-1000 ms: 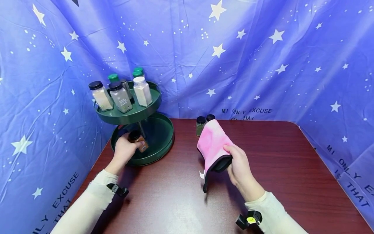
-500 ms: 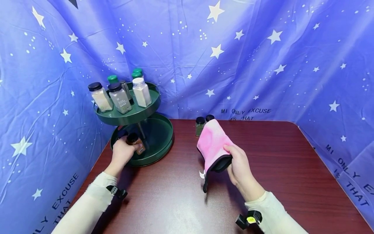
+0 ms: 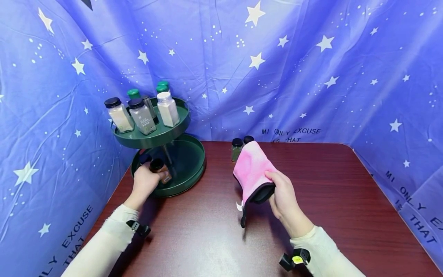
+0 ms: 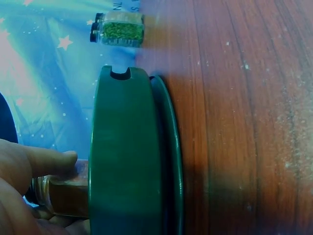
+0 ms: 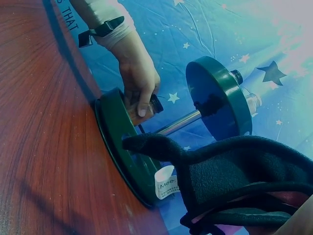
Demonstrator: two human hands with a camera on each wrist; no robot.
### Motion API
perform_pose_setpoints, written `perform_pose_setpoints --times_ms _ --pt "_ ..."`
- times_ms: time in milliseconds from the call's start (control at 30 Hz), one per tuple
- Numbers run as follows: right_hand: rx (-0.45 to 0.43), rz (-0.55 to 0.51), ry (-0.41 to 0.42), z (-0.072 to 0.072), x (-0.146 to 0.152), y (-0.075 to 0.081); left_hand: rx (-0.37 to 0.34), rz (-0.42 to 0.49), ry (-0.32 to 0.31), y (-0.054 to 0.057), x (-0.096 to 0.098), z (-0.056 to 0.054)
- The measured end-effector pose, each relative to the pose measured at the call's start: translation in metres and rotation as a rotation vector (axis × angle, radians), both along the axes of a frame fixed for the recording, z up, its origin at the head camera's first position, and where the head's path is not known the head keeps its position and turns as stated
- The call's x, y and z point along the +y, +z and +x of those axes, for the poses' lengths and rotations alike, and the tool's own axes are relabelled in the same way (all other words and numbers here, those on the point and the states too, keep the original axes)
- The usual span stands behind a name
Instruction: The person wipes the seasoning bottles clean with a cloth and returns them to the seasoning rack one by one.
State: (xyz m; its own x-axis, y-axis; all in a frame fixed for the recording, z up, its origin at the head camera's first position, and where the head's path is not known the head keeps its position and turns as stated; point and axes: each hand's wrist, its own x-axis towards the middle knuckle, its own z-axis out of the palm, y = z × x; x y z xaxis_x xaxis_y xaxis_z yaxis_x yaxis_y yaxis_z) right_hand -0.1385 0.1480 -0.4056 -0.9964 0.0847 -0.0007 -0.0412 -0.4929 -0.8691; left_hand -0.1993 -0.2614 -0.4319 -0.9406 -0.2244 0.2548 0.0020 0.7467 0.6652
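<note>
My left hand grips a spice jar of reddish-brown contents with a black lid, down in the lower tier of a green two-tier turntable rack. In the left wrist view, thumb and fingers wrap the spice jar just above the tier's rim. Another dark lid shows just behind that hand. Over the middle of the table my right hand holds a folded pink cloth with black edging, its thumb on top. A white tag hangs from the cloth in the right wrist view.
On the upper tier stand several spice jars, among them a black pepper jar and a white-capped jar. Two black-lidded jars, one a green herb jar, stand behind the cloth. A starry blue curtain surrounds the table.
My left hand and the spice jar have shifted slightly left and the jar stands more upright in the lower tier. The right hand and cloth keep their place.
</note>
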Motion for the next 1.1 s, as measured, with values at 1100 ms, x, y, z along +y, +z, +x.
perform_pose_setpoints --times_ms 1100 --pt "0.012 -0.019 -0.004 0.0 0.002 0.005 0.001 0.061 0.006 0.018 -0.003 0.004"
